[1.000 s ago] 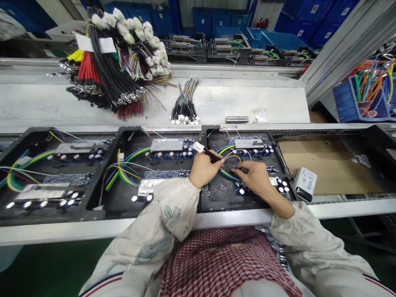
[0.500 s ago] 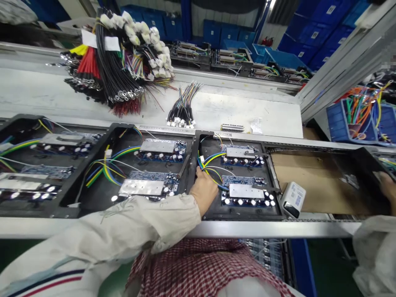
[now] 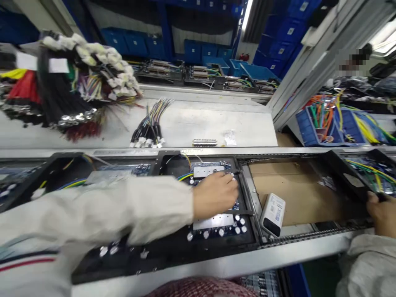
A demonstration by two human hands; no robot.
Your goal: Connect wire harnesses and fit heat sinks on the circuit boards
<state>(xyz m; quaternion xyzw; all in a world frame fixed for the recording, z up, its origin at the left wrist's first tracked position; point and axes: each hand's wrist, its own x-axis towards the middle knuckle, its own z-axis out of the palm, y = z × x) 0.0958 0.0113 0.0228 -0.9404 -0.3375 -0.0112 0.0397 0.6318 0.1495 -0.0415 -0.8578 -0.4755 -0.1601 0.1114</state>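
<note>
In the centre of the head view, stretches the left hand (image 3: 213, 196) palm down over the middle tray (image 3: 168, 163), fingers bent above its right part. Cannot tell grip from mere touch there, with fingertips blurred and undersides hidden. Shows an upper metal plate (image 3: 206, 171) just above that hand and a lower metal plate (image 3: 213, 222) just below it, both with the long axis running roughly left to right. At the right edge of the frame, has the right hand (image 3: 383, 212) clamped on the rim of the right-hand tray (image 3: 340, 173), near wall slanting from upper left down to that hand. Hands well apart, each nearest to its own tray, with brown cardboard (image 3: 297, 194) between. At the cardboard's left end, a white box (image 3: 274, 212), slanted in the frame, closer to the left hand. Across the upper middle, on the pale desk (image 3: 188, 123), a wire bundle (image 3: 150, 130).
</note>
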